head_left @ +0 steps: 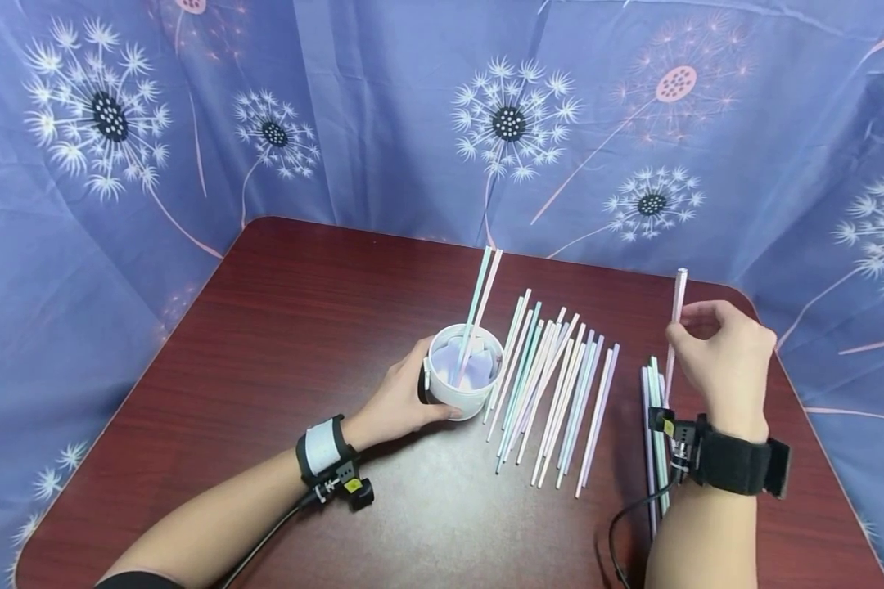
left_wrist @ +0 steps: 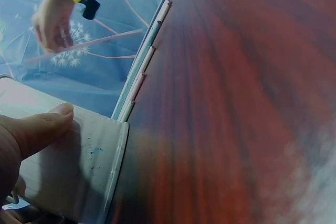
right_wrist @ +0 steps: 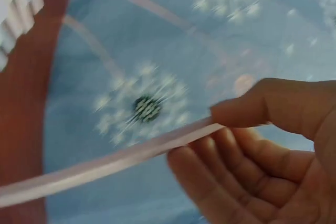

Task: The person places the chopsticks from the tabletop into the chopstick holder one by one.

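We steadied the white cup (head_left: 462, 378) with our left hand (head_left: 398, 402), grip wrapped round its side; two straws (head_left: 479, 311) stood inside it. Our right hand (head_left: 725, 360) pinched one pale pink straw (head_left: 674, 327), lifted off the counter (head_left: 302, 327). A fan of loose straws (head_left: 552, 393) lay beside the cup, too overlapped to count. The right wrist view, blurred, showed thumb and fingers (right_wrist: 231, 177) clamping that straw.

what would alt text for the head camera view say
A person's right hand pinches a pale pink straw above a dark red table, while the left hand grips a white cup holding two straws. More pastel straws lie between the hands.
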Motion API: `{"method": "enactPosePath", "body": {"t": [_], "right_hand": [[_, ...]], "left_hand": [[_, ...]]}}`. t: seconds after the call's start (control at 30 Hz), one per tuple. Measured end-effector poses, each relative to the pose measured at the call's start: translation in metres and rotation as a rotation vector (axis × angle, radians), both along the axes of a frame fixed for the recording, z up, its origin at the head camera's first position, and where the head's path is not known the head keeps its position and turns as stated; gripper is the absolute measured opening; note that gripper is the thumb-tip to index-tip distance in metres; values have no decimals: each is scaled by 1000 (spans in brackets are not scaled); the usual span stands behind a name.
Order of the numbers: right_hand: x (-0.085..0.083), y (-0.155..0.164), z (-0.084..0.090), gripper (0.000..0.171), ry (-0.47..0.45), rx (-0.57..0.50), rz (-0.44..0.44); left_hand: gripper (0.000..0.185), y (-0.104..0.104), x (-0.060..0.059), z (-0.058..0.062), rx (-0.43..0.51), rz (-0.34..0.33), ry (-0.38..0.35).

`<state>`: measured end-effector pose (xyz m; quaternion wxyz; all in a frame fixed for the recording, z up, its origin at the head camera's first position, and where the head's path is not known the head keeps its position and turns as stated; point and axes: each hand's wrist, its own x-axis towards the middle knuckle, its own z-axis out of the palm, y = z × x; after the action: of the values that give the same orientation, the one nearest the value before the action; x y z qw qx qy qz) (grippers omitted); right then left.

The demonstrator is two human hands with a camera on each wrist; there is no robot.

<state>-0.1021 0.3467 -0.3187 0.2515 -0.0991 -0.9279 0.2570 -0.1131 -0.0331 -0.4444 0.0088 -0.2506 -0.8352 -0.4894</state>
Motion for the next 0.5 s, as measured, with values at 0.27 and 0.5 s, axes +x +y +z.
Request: {"method": "enactPosePath", "body": {"t": [0.27, 0.5], "right_hand": [[19, -59, 37, 15, 559, -279, 198], [44, -112, 61, 26, 851, -791, 468]], "left_hand": [[104, 0, 0, 0, -4, -5, -3], [103, 0, 1, 1, 7, -5, -30]]}}
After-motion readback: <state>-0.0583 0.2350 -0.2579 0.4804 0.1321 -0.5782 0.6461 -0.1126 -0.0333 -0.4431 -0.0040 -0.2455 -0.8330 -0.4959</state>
